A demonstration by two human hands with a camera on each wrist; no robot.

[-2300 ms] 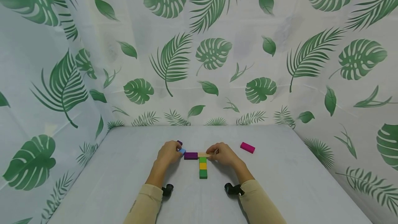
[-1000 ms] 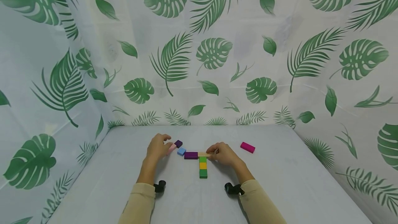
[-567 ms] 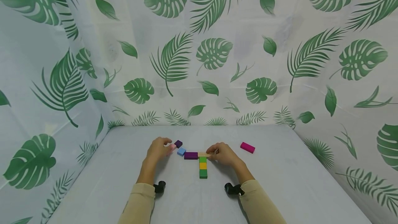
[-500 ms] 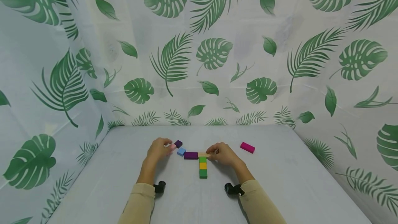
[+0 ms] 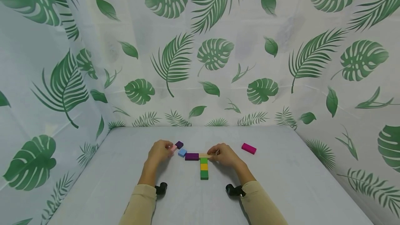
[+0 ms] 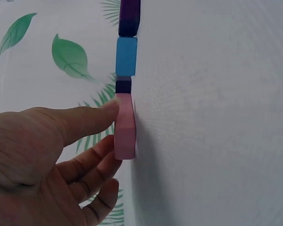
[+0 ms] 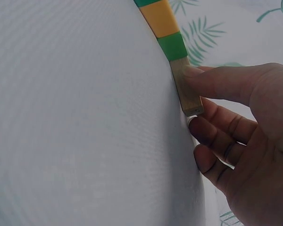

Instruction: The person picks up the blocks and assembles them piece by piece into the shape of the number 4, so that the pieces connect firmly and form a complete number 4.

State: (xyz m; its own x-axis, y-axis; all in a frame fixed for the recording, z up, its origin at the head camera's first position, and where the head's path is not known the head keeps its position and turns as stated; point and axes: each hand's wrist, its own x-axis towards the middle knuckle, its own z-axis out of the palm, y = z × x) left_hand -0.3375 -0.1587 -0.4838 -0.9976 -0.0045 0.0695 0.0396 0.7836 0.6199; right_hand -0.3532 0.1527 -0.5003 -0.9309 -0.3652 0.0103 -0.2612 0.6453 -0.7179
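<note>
My left hand (image 5: 158, 151) pinches a pink block (image 6: 125, 129), thumb on its near side and fingertips behind. The pink block lies close to a small dark purple block (image 5: 179, 144) and a light blue block (image 5: 182, 152). Beside the blue one, a longer purple block (image 5: 192, 156) meets a plain wooden block (image 5: 203, 155). Between thumb and fingers, my right hand (image 5: 225, 155) holds the wooden block's right end. A light green block (image 5: 203, 160), a yellow block (image 5: 204, 167) and a dark green block (image 5: 204, 175) run in a line from it toward me.
A magenta block (image 5: 248, 148) lies alone on the white tabletop (image 5: 281, 183), right of my right hand. Leaf-patterned cloth (image 5: 237, 55) encloses the table at the back and both sides. Each wrist wears a small black camera, seen near the left cuff and right cuff.
My left hand has moved left from the light blue block to the pink block, and its fingers have come together on it. My right hand stays on the wooden block.
</note>
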